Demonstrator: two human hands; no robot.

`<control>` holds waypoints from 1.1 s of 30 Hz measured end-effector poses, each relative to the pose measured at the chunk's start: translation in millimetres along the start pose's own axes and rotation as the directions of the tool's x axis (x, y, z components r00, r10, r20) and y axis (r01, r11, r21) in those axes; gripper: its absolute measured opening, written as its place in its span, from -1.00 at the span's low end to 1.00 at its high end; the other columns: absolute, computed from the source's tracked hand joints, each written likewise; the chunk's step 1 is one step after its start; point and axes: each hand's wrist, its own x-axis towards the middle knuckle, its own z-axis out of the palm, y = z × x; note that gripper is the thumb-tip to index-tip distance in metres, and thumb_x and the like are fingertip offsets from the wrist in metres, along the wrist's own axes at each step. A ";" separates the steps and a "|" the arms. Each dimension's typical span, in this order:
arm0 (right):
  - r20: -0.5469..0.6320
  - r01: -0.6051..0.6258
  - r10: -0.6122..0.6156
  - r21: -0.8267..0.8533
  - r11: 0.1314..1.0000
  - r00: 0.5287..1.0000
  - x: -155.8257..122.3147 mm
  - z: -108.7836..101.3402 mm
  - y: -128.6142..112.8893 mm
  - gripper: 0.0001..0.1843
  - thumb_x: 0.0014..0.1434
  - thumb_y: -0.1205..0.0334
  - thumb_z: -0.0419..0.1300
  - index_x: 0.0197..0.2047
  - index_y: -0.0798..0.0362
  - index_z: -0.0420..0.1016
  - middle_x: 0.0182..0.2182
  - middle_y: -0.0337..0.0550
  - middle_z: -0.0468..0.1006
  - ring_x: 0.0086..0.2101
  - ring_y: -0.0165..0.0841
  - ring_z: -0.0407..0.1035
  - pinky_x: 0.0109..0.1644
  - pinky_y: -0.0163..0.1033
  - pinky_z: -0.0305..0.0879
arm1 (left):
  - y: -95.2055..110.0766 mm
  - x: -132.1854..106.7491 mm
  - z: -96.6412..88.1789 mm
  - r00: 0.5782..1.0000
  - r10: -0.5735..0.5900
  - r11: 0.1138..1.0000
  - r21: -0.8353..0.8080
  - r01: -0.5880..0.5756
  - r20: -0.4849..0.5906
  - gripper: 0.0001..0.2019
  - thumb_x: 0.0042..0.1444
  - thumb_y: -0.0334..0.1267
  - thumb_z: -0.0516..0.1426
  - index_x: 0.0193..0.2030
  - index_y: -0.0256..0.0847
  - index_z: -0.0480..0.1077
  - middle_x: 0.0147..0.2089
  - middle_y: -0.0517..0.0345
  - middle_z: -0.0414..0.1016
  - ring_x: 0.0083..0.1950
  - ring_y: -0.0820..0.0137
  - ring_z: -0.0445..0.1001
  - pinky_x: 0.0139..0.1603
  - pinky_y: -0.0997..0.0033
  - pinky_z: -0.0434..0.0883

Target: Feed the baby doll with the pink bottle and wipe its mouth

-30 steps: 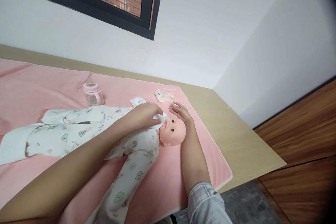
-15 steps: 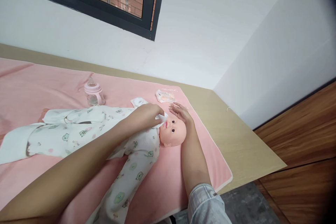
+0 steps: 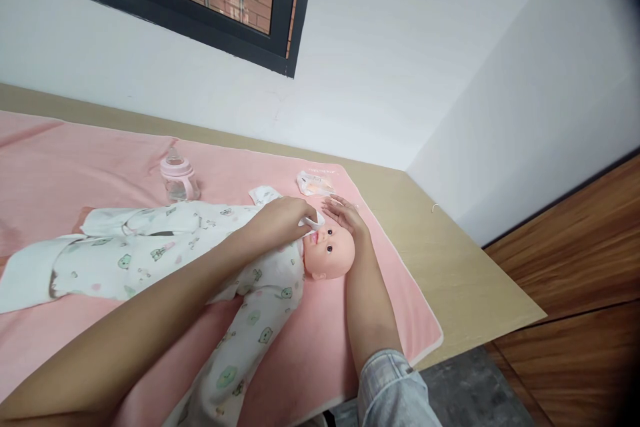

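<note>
A baby doll [image 3: 330,257] in a white patterned outfit lies on its back on a pink blanket [image 3: 320,353], head to the right. My left hand [image 3: 283,219] pinches a small white wipe [image 3: 314,220] at the doll's mouth and cheek; whether it is tissue or cloth I cannot tell. Behind the top of the doll's head rests my right hand [image 3: 345,213], fingers stretched out along the far side of the head. A small clear plastic packet [image 3: 314,183] lies just beyond its fingertips.
A pink-topped baby bottle [image 3: 179,177] stands on the blanket beyond the doll's legs. The wooden tabletop [image 3: 450,267] shows past the blanket's right edge. A white wall [image 3: 360,80] with a dark-framed window [image 3: 280,47] rises behind, and wood panels [image 3: 575,227] stand at the right.
My left hand has shifted very slightly to the right with the white wipe, along the doll's cheek. My right hand and the doll have stayed in place.
</note>
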 end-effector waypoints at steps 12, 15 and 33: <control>0.018 0.004 -0.004 0.012 1.000 1.000 4.0 -4.6 3.7 -0.64 0.01 0.37 0.32 -0.09 0.02 0.42 -0.19 -0.18 0.64 -0.18 -0.38 0.56 0.16 -0.15 0.42 | 7.6 -2.2 -1.5 0.999 0.047 0.997 -0.066 -0.049 -0.022 -0.75 0.17 -0.33 0.04 -0.19 -0.10 0.55 -0.13 0.17 0.55 -0.13 0.29 0.48 -0.19 0.40 0.31; 0.019 0.004 -0.005 0.012 1.000 1.000 3.1 -4.1 3.4 -0.62 0.01 0.37 0.34 -0.08 0.04 0.42 -0.18 -0.17 0.64 -0.18 -0.37 0.56 0.14 -0.17 0.45 | 9.9 -2.4 -1.0 0.999 0.040 0.997 -0.066 -0.040 -0.002 -0.74 0.17 -0.35 0.04 -0.19 -0.09 0.56 -0.14 0.17 0.55 -0.14 0.30 0.48 -0.21 0.41 0.31; 0.015 0.002 -0.003 0.027 1.000 1.000 3.7 -3.6 2.4 -0.60 -0.02 0.40 0.34 -0.07 0.06 0.42 -0.17 -0.13 0.64 -0.19 -0.34 0.57 0.10 -0.18 0.47 | 11.9 -3.3 -0.3 0.999 0.037 0.997 -0.066 -0.036 0.015 -0.74 0.15 -0.35 0.05 -0.19 -0.08 0.57 -0.18 0.21 0.54 -0.17 0.33 0.48 -0.21 0.41 0.31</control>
